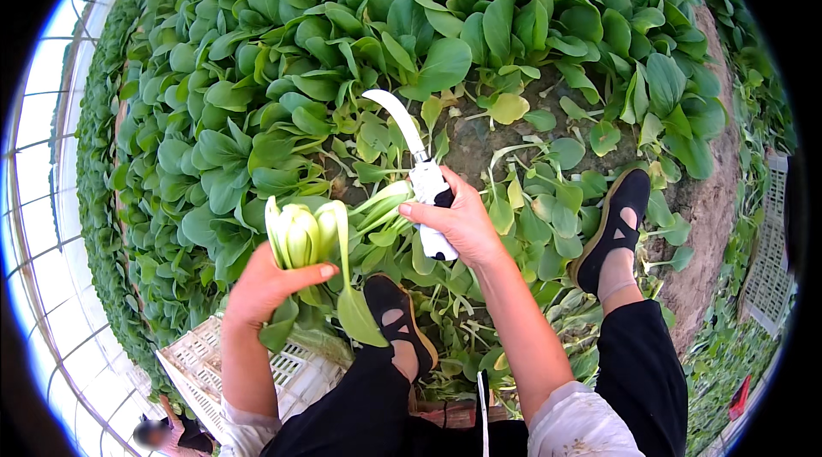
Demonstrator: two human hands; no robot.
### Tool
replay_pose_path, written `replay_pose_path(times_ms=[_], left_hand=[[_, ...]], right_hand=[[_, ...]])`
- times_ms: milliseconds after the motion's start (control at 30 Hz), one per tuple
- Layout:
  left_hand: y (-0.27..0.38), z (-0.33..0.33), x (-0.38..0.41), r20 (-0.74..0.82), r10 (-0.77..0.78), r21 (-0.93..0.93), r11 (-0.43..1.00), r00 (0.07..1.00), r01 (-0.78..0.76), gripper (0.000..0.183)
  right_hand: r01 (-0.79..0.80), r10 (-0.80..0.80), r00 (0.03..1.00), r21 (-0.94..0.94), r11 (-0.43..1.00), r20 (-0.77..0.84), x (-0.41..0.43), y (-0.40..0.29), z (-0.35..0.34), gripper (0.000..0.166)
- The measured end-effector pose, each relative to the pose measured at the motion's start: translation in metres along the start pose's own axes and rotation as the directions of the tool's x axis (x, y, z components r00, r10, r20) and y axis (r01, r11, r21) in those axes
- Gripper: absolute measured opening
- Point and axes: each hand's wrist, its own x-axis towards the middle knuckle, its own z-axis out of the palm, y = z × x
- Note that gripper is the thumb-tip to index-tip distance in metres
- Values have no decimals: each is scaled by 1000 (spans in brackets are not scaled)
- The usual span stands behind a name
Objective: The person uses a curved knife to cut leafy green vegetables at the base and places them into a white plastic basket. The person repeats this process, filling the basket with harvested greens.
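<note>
Cut pak choi point(300, 235) is gripped in my left hand point(270, 283), pale stem bases up and leaves hanging down. One loose outer leaf point(358, 312) droops from it on the right. My right hand point(465, 219) grips a hooked harvesting knife point(401, 123) by its white handle with black patches; the curved blade points up and to the left. Pale green stems point(382, 208) lie against the handle by my right thumb; whether my fingers also hold them cannot be told. Both hands are above cut and trampled leaves point(539, 213) on the soil.
Dense pak choi point(385, 14) grows ahead and to the left. Black shoes point(401, 322) stand among the leaves. A white plastic crate point(212, 367) sits at lower left, another crate point(767, 245) at far right beyond a bare soil strip point(697, 264). Another person point(170, 434) is at bottom left.
</note>
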Motion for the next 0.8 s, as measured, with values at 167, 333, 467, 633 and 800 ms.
replay_pose_path(times_ms=[167, 333, 467, 633, 800], left_hand=[[8, -6, 16, 20, 146, 183, 972, 989, -147, 56], [-47, 9, 59, 161, 252, 249, 925, 954, -286, 93], [-100, 46, 67, 32, 319, -3, 948, 947, -319, 98], [-92, 46, 64, 44, 158, -131, 980, 986, -152, 73], [-33, 2, 69, 141, 194, 107, 972, 971, -209, 62]], right_hand=[[-43, 44, 999, -32, 999, 6, -4, 5, 13, 40], [-99, 99, 995, 2, 995, 27, -5, 9, 26, 40], [-158, 159, 986, -29, 987, 43, -6, 14, 21, 40], [-192, 214, 973, -219, 957, 83, -3, 7, 10, 46], [-45, 28, 998, -392, 919, -49, 8, 7, -4, 43]])
